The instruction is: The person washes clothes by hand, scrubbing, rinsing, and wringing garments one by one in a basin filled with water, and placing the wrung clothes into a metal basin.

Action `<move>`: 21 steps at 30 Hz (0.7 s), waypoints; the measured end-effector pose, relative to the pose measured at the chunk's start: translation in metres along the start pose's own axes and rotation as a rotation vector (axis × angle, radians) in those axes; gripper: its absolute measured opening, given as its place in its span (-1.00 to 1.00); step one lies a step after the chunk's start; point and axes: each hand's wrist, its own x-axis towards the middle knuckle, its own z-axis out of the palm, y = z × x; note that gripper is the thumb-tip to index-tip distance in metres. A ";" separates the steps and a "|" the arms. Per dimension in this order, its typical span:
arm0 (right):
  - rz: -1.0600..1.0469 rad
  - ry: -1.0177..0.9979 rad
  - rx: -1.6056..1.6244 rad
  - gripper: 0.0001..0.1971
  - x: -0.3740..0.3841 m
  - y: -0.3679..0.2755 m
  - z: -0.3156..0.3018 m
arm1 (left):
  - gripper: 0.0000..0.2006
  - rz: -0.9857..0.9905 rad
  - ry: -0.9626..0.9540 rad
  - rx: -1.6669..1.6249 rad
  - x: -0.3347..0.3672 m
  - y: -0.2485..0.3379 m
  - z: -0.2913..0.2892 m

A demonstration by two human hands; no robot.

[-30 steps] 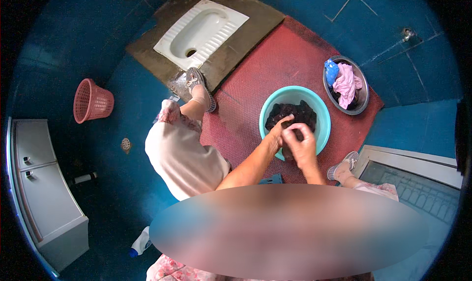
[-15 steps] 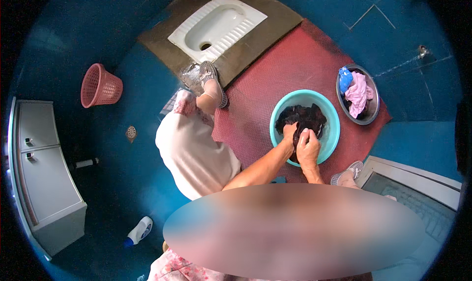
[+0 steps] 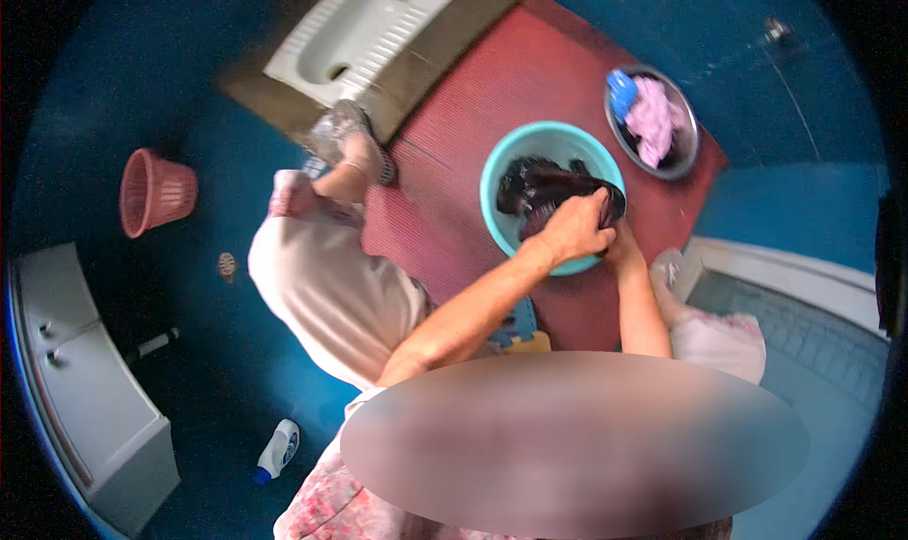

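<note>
A turquoise basin (image 3: pixel 489 185) stands on the red mat between my feet. In it lies a wet, dark garment (image 3: pixel 544 185), bunched up, its kind not clear. My left hand (image 3: pixel 573 230) reaches over the basin's near right side, fingers closed on a raised part of this cloth. Close beside it, at the right rim, my right hand (image 3: pixel 621 244) also grips the cloth; its fingers are partly hidden behind the left hand. The dark fabric bulges above both hands near the rim.
Beyond the basin, at right, a metal bowl (image 3: pixel 693 152) holds pink and blue cloth. A squat toilet (image 3: pixel 331 43) lies at far left. A pink basket (image 3: pixel 156 192), a white bottle (image 3: pixel 279 448) and a grey cabinet (image 3: pixel 99 398) are to my left. A door frame (image 3: pixel 785 275) stands right.
My hands have moved to the basin's right side and lifted part of the dark cloth there. My left hand now lies over the right. The whole view has shifted, with the basin appearing higher and further left.
</note>
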 end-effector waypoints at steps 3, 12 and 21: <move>0.581 -0.040 1.482 -0.52 0.021 -0.065 0.008 | -0.67 0.110 -0.221 0.048 -0.009 0.004 0.012; 0.455 0.021 0.572 -0.51 0.034 -0.085 -0.049 | -0.72 -0.512 -0.324 -0.987 -0.022 -0.067 0.049; 0.185 0.041 0.449 -0.66 -0.013 -0.209 -0.026 | -0.18 -0.877 0.227 -1.557 0.008 -0.068 0.001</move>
